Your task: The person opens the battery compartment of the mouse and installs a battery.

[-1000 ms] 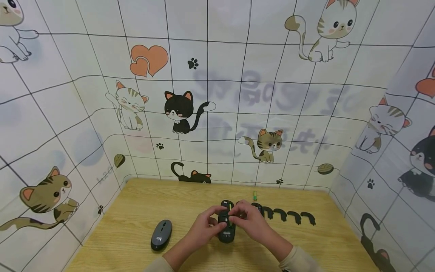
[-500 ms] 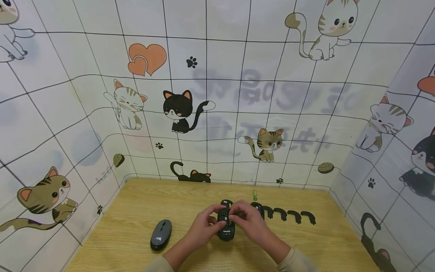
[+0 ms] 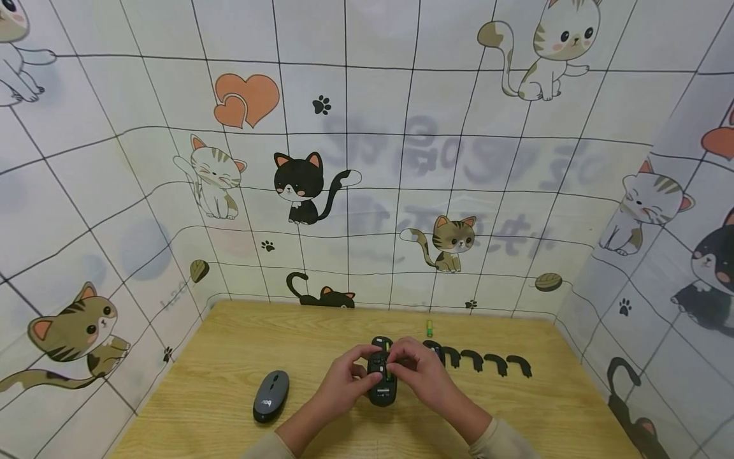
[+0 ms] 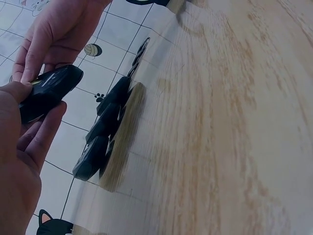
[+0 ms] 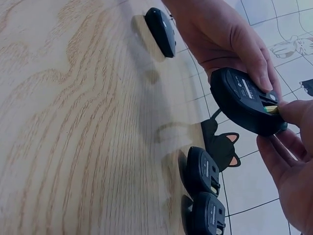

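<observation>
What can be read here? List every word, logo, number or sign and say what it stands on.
Grey mouse on the table: a small white logo, possibly "pop" seen upside down; too small to be sure.
Cat-print backdrop: large grey characters showing through in reverse; blurred, not readable.
Black mouse, underside label: fine white print and a round mark; too small to read.
No other text shows; there are no legible numbers.

Light wooden table [image 3: 241, 357], grain visible. Near left: grey mouse [image 3: 271, 396], top up. Far right of centre: small green battery [image 3: 429, 329]. Right: row of black mice [image 3: 487, 363] lined side by side.
</observation>
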The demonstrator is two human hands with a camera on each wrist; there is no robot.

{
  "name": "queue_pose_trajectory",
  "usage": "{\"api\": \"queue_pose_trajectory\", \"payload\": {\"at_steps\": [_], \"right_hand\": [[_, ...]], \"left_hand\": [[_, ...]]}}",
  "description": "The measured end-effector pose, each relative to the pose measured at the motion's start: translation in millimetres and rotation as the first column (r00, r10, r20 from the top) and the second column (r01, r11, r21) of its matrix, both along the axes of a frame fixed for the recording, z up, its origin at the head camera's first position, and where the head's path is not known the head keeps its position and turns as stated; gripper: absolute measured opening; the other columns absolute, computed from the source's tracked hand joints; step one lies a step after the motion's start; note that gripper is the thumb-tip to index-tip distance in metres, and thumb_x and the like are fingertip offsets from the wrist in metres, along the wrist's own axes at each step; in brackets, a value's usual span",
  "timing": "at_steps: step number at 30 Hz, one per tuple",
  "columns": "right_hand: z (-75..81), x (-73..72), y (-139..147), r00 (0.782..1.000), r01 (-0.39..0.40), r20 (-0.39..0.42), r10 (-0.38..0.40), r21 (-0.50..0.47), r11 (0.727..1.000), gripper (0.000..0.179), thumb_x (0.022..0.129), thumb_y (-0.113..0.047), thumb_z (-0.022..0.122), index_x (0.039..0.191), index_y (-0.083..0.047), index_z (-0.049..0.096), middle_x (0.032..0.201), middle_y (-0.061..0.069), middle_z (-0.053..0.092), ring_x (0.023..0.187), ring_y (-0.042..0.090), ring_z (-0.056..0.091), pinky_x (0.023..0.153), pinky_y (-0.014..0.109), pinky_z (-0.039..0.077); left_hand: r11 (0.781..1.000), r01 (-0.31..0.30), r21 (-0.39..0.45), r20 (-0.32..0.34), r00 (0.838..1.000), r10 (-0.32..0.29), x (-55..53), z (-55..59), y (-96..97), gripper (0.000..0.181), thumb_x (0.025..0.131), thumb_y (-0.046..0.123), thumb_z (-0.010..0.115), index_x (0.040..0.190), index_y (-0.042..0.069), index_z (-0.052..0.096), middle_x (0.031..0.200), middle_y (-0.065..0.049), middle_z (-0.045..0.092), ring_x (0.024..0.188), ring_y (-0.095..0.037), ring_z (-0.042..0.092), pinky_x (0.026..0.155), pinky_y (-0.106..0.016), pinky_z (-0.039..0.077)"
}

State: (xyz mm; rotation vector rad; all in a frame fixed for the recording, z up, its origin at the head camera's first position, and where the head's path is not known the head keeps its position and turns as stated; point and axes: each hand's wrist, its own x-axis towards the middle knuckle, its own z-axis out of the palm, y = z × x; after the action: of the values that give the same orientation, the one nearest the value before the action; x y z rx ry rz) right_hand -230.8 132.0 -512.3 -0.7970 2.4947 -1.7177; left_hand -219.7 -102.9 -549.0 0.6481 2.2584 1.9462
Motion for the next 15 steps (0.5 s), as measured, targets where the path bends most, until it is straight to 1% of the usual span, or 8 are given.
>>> {"api": "queue_pose_trajectory", "payload": {"at_steps": [6,10,13,15], "right_hand": [[-0.1,0.5,-0.6,1.000,0.007,0.007,-0.007,0.019,1.000,0.006,0.103,-0.007,0.080,0.106,-0.011,0.075,0.119,0.005,0.068,0.111,0.022,0.069,0.095,0.033,0.064],[0.3,0.7,-1.0,1.000,0.017,0.012,-0.017,0.030,0.999,0.006,0.102,-0.005,0.080,0.105,-0.007,0.075,0.119,0.004,0.068,0.114,0.024,0.069,0.097,0.033,0.063],[0.1,1.3,-1.0,1.000,0.019,0.016,-0.019,0.033,0.999,0.006,0.103,-0.006,0.080,0.106,-0.009,0.075,0.119,0.004,0.068,0.115,0.024,0.069,0.097,0.033,0.063],[-0.5,1.5,-0.9,1.000,0.023,0.014,-0.023,0.038,0.999,0.009,0.104,-0.008,0.079,0.109,-0.012,0.074,0.121,0.004,0.068,0.115,0.024,0.070,0.097,0.035,0.063]], "left_hand": [[1.000,-0.014,0.010,-0.015,1.000,0.014,2.1,1.4,1.2,0.044,0.106,0.009,0.076,0.148,0.014,0.065,0.130,-0.013,0.060,0.082,-0.015,0.074,0.070,-0.036,0.068],[1.000,-0.014,0.016,-0.024,1.000,0.015,1.3,0.5,1.8,0.043,0.106,0.008,0.076,0.147,0.013,0.066,0.129,-0.013,0.060,0.081,-0.015,0.074,0.069,-0.035,0.067],[1.000,-0.010,0.008,-0.031,0.999,0.010,-0.2,-1.5,1.9,0.043,0.106,0.008,0.077,0.147,0.015,0.066,0.127,-0.012,0.060,0.081,-0.015,0.074,0.069,-0.033,0.067],[1.000,-0.005,0.009,-0.030,1.000,0.006,-0.9,-2.4,2.0,0.044,0.106,0.008,0.077,0.147,0.016,0.066,0.127,-0.011,0.060,0.082,-0.014,0.074,0.069,-0.033,0.067]]}}
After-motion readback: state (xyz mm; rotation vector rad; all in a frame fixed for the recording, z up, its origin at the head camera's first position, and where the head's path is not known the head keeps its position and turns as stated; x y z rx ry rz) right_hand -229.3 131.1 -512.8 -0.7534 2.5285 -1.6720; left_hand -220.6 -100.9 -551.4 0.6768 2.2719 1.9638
